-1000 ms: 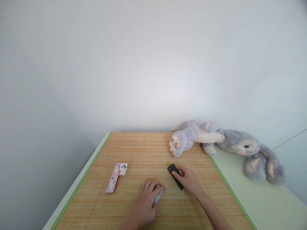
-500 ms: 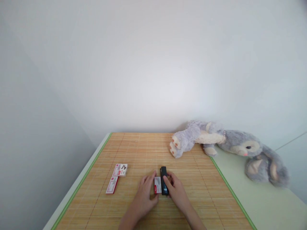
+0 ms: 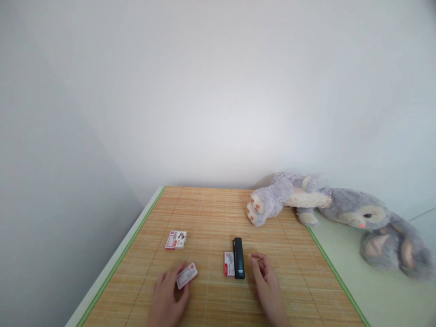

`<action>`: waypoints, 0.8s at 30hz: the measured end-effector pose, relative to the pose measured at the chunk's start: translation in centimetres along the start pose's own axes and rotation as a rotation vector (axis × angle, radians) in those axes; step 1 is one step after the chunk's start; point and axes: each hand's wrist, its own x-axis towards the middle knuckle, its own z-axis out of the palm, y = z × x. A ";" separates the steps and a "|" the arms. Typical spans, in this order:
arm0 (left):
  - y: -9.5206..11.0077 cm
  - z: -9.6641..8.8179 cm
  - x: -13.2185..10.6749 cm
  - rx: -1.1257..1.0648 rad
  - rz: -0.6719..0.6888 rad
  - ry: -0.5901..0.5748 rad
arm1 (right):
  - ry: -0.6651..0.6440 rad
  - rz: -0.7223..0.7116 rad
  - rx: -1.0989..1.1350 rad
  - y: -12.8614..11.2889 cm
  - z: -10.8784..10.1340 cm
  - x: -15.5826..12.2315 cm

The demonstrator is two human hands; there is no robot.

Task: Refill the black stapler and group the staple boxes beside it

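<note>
A black stapler [image 3: 239, 258] lies on the bamboo mat [image 3: 211, 213], with a small red-and-white box [image 3: 229, 263] flat against its left side. My right hand [image 3: 267, 287] rests just right of the stapler, fingers loosely curled and holding nothing. My left hand [image 3: 167, 297] is at the front left, its fingers gripping a second red-and-white box [image 3: 186, 275] that is tilted. A third such box [image 3: 176, 239] lies further back on the left.
A grey plush rabbit [image 3: 327, 204] lies on its side at the back right, its feet over the mat's corner. The pale green table edge [image 3: 344, 272] shows right of the mat. White walls close in behind and to the left.
My right hand slid the stapler next to the middle box and let go. My left hand left that box, moved left and took hold of the box that lay at the front left.
</note>
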 end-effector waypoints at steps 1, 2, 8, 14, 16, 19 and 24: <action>0.5 0.7 -0.6 -0.066 0.070 -0.074 | -0.010 -0.009 -0.035 0.2 -0.2 -0.5; 1.3 1.5 -1.2 -0.123 0.126 -0.148 | -0.045 -0.003 -0.066 0.5 -0.4 -1.1; 7.2 5.0 -1.6 -0.286 0.283 -0.460 | -0.405 0.136 -0.013 2.1 -0.1 -4.3; 10.8 4.2 -0.1 -0.295 0.303 -0.493 | -0.386 0.189 0.114 2.0 -1.3 -3.8; 10.8 3.5 0.3 -0.271 0.286 -0.477 | -0.320 0.188 0.011 2.4 -2.2 -3.3; 10.4 2.8 0.7 -0.250 0.271 -0.464 | -0.212 0.177 -0.203 2.9 -3.3 -2.6; 9.9 2.8 0.7 -0.250 0.279 -0.458 | -0.175 0.038 -0.420 1.2 -3.9 -2.2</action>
